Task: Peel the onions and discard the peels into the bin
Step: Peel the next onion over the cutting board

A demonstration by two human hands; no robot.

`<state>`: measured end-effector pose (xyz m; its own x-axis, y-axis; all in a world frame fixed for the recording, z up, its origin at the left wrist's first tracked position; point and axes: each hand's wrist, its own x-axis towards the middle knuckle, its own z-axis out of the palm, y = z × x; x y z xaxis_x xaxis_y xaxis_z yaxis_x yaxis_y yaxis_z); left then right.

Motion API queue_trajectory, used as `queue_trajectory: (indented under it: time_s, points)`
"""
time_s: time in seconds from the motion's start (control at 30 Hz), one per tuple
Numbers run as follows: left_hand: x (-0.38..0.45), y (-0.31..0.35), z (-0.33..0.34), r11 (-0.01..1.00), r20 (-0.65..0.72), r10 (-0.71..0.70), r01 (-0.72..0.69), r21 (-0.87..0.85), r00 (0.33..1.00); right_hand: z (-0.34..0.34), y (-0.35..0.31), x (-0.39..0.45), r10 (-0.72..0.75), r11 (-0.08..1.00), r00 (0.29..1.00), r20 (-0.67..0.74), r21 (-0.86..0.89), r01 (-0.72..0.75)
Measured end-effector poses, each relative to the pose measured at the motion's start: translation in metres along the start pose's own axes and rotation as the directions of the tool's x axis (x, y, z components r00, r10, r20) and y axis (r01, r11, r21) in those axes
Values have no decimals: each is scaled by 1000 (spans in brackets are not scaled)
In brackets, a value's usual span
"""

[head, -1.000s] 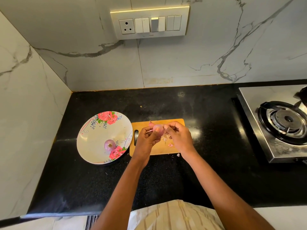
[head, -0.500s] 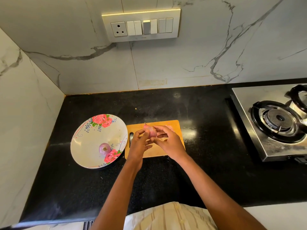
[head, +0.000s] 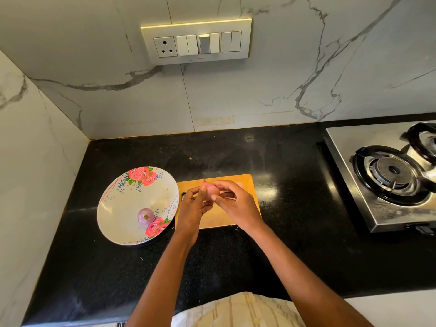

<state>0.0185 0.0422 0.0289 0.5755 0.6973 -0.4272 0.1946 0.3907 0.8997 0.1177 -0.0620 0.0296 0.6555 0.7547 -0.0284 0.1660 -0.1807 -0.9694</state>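
Black and glossy, the table [head: 295, 190] carries a wooden cutting board [head: 245, 182] near its middle. Above this board both hands meet around one small pink onion [head: 210, 188]. The left hand [head: 193, 208] grips the onion from the left side with curled fingers, and the right hand [head: 236, 201] pinches at it from the right, thumb and forefinger closed on its surface. I cannot tell if the right fingers hold a piece of peel or only the onion itself. A short dry tip of the onion points toward the far side.

Just left of the board stands a shallow white plate [head: 118, 208] with red roses painted on it; its right rim touches or overlaps the board's left edge. Inside the plate, near its near side, lies a second onion [head: 145, 216], purple, beside one of the painted roses.

At the right, well apart from the board, sits a steel gas stove [head: 349, 138] with a black burner ring [head: 391, 173]. On the far marble wall there is a switch panel [head: 195, 41] with a socket.
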Motion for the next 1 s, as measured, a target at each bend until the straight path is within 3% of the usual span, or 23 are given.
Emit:
queue_trajectory:
  time_s: [0.1, 0.27, 0.47, 0.77, 1.0]
  points:
    - [1, 0, -1, 1000, -5, -16, 16, 21, 1000, -1, 3, 0, 1, 999, 999, 41, 33, -2]
    - [0, 2, 0, 999, 17, -21, 20, 46, 1000, -1, 5, -1, -18, 1000, 998, -68, -6, 17]
    - [-1, 5, -5, 995, 101, 63, -70, 66, 993, -3, 6, 3, -71, 997, 988, -140, -48, 65]
    - [-1, 7, -6, 998, 121, 35, -42, 56, 992, -5, 10, 3, -220, 957, 966, -133, -220, 188]
    - [-5, 13, -2, 994, 176, 37, -54, 95, 984, -15, 14, 8, -234, 943, 957, -169, -278, 182]
